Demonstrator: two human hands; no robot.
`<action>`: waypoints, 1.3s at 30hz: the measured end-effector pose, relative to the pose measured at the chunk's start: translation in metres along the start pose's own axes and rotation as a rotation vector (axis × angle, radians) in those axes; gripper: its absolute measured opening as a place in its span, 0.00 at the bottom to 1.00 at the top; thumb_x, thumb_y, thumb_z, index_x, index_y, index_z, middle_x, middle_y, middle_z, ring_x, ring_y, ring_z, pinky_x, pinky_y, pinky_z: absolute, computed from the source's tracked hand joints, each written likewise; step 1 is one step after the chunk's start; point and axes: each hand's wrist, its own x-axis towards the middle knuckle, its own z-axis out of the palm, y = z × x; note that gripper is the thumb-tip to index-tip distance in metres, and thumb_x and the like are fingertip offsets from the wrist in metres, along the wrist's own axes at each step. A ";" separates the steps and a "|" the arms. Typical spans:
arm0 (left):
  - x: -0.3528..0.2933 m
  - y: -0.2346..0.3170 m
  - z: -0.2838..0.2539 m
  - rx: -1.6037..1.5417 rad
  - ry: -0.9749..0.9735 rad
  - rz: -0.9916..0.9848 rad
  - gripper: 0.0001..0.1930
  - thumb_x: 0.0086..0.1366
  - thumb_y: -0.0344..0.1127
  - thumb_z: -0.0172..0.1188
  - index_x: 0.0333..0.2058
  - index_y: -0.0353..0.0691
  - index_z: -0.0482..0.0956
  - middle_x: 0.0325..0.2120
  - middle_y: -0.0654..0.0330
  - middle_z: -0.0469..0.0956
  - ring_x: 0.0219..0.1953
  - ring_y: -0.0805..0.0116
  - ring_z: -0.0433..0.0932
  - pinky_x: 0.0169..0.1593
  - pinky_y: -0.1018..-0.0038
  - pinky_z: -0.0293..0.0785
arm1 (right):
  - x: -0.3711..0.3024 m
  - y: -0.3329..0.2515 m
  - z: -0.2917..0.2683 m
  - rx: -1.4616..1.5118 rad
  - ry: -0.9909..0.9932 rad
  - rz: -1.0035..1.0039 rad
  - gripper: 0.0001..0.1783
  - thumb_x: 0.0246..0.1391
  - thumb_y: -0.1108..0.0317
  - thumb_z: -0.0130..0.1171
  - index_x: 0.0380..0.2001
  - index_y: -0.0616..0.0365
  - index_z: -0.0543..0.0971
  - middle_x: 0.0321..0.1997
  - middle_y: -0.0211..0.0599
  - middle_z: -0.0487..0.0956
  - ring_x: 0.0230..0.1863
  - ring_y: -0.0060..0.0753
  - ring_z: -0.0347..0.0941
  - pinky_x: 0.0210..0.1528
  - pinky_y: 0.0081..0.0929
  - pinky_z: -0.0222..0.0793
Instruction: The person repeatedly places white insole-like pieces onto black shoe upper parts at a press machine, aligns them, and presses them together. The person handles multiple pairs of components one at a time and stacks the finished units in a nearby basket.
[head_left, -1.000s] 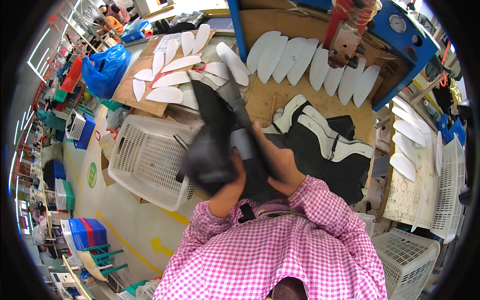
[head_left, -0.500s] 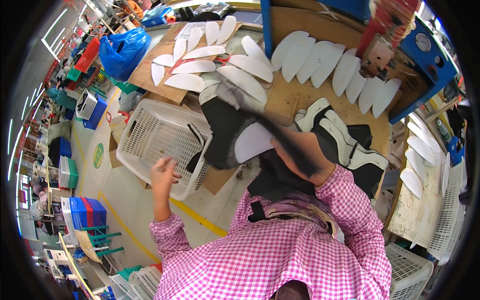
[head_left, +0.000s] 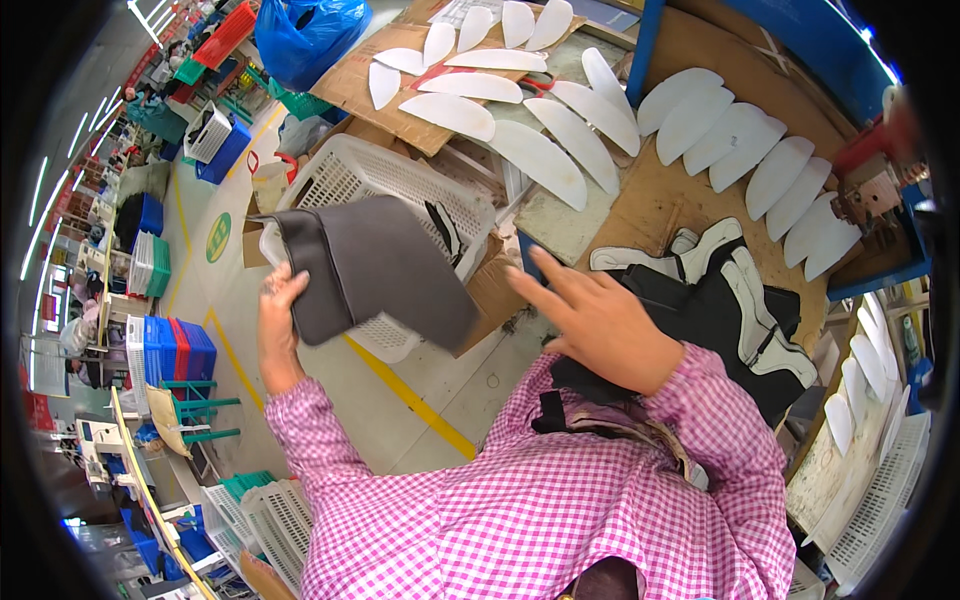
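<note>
My left hand (head_left: 281,322) is closed on one edge of a black boot upper (head_left: 375,265), a broad sewn piece with a seam band near the grip. The upper hangs tilted over the white basket (head_left: 345,165). My right hand (head_left: 605,325) is empty, its fingers stretched and apart, slightly smeared. It hovers beside a pile of black uppers with white edging (head_left: 755,310), which lies on the bench and partly over my lap. Inside the basket a small black strip with a white edge (head_left: 443,228) shows.
White half-moon pieces (head_left: 555,165) lie spread on cardboard and the bench, with a row of others (head_left: 690,120) at the back right. A blue-framed machine (head_left: 900,235) with a red part stands at right. A blue plastic bag (head_left: 305,40) sits back left. Yellow lines mark the floor.
The black upper has passed from my right hand to my left and moved left over the basket. My right hand has let go. The white half-moon piece on it is out of sight.
</note>
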 end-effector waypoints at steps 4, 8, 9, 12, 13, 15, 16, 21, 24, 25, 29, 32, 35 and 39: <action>0.089 -0.059 -0.018 0.956 0.186 0.286 0.13 0.57 0.28 0.54 0.41 0.32 0.78 0.35 0.47 0.79 0.39 0.57 0.79 0.44 0.64 0.74 | -0.038 0.001 -0.010 0.033 -0.050 0.178 0.42 0.41 0.66 0.68 0.62 0.53 0.63 0.62 0.45 0.68 0.53 0.45 0.70 0.53 0.32 0.67; 0.138 -0.163 0.004 1.458 0.049 0.155 0.12 0.59 0.30 0.52 0.39 0.34 0.79 0.36 0.40 0.79 0.42 0.41 0.77 0.45 0.56 0.72 | -0.068 -0.005 -0.020 0.068 -0.045 0.229 0.36 0.45 0.67 0.65 0.59 0.55 0.67 0.60 0.45 0.69 0.53 0.45 0.70 0.53 0.33 0.67; 0.141 -0.192 0.014 1.451 -0.005 0.067 0.12 0.59 0.31 0.52 0.39 0.34 0.79 0.36 0.40 0.79 0.42 0.40 0.76 0.45 0.55 0.72 | -0.076 -0.006 -0.022 0.072 -0.040 0.239 0.35 0.45 0.67 0.65 0.59 0.55 0.67 0.60 0.45 0.69 0.53 0.44 0.70 0.53 0.34 0.67; 0.127 -0.272 0.039 1.413 -0.410 0.013 0.13 0.58 0.32 0.51 0.39 0.34 0.80 0.37 0.39 0.78 0.43 0.40 0.76 0.47 0.55 0.71 | -0.102 -0.004 -0.028 0.059 0.013 0.310 0.34 0.46 0.67 0.64 0.58 0.55 0.68 0.59 0.45 0.70 0.53 0.44 0.71 0.53 0.34 0.67; 0.123 -0.289 0.045 1.371 -0.442 0.003 0.14 0.57 0.32 0.51 0.39 0.34 0.81 0.38 0.39 0.78 0.44 0.40 0.75 0.48 0.55 0.71 | -0.112 0.001 -0.030 0.047 0.031 0.343 0.33 0.46 0.67 0.64 0.58 0.55 0.68 0.59 0.44 0.70 0.53 0.45 0.71 0.53 0.34 0.67; 0.120 -0.305 0.048 1.285 -0.506 -0.019 0.15 0.55 0.31 0.51 0.40 0.34 0.81 0.38 0.38 0.78 0.45 0.40 0.75 0.49 0.57 0.71 | -0.134 0.015 -0.034 0.004 0.095 0.411 0.32 0.46 0.68 0.64 0.57 0.55 0.69 0.58 0.44 0.71 0.53 0.46 0.71 0.53 0.35 0.66; 0.122 -0.303 0.047 1.257 -0.531 -0.013 0.16 0.54 0.30 0.52 0.41 0.34 0.81 0.38 0.38 0.78 0.45 0.41 0.76 0.48 0.57 0.71 | -0.144 0.025 -0.035 -0.048 0.145 0.428 0.32 0.46 0.68 0.65 0.57 0.55 0.69 0.58 0.44 0.72 0.55 0.47 0.70 0.53 0.35 0.66; 0.120 -0.221 0.055 1.121 -0.459 -0.105 0.24 0.52 0.28 0.55 0.51 0.31 0.75 0.44 0.40 0.77 0.49 0.51 0.77 0.51 0.66 0.71 | -0.187 0.081 -0.032 -0.483 0.277 0.762 0.40 0.39 0.54 0.69 0.52 0.68 0.69 0.56 0.52 0.71 0.60 0.49 0.63 0.57 0.41 0.59; 0.090 -0.150 0.088 0.763 -0.459 -0.042 0.25 0.56 0.28 0.56 0.55 0.30 0.71 0.49 0.45 0.76 0.53 0.57 0.75 0.53 0.70 0.70 | -0.201 0.095 -0.023 -0.610 0.009 1.058 0.45 0.36 0.46 0.69 0.52 0.66 0.69 0.59 0.52 0.69 0.61 0.49 0.63 0.59 0.43 0.57; 0.074 -0.128 0.102 0.605 -0.473 -0.071 0.25 0.58 0.27 0.56 0.56 0.30 0.69 0.51 0.47 0.75 0.54 0.59 0.74 0.53 0.71 0.69 | -0.203 0.097 -0.019 -0.633 0.038 1.044 0.45 0.31 0.44 0.70 0.48 0.64 0.70 0.57 0.50 0.70 0.60 0.49 0.63 0.59 0.43 0.57; 0.009 -0.064 0.161 0.351 -0.663 -0.108 0.22 0.61 0.26 0.54 0.56 0.29 0.69 0.47 0.51 0.78 0.48 0.66 0.76 0.52 0.74 0.70 | -0.210 0.088 -0.013 -0.575 0.316 0.964 0.38 0.33 0.47 0.70 0.45 0.62 0.73 0.56 0.47 0.70 0.60 0.48 0.62 0.59 0.43 0.56; -0.024 -0.044 0.204 0.328 -0.757 -0.053 0.21 0.62 0.26 0.54 0.55 0.29 0.70 0.44 0.53 0.79 0.44 0.69 0.77 0.51 0.75 0.70 | -0.217 0.076 -0.012 -0.566 0.387 0.873 0.36 0.34 0.50 0.70 0.45 0.61 0.72 0.58 0.47 0.68 0.60 0.49 0.61 0.59 0.43 0.56; -0.045 -0.035 0.235 0.276 -0.811 -0.040 0.20 0.62 0.25 0.53 0.54 0.28 0.70 0.42 0.54 0.79 0.43 0.70 0.77 0.51 0.76 0.70 | -0.225 0.069 -0.013 -0.515 0.401 0.854 0.36 0.31 0.55 0.72 0.44 0.62 0.72 0.57 0.48 0.68 0.59 0.49 0.61 0.59 0.43 0.56; -0.068 -0.026 0.261 0.293 -0.864 0.033 0.18 0.62 0.26 0.53 0.52 0.27 0.72 0.41 0.54 0.79 0.42 0.69 0.78 0.48 0.75 0.72 | -0.232 0.068 -0.013 -0.319 0.521 0.808 0.30 0.32 0.63 0.72 0.39 0.62 0.72 0.51 0.47 0.70 0.58 0.49 0.61 0.58 0.43 0.56</action>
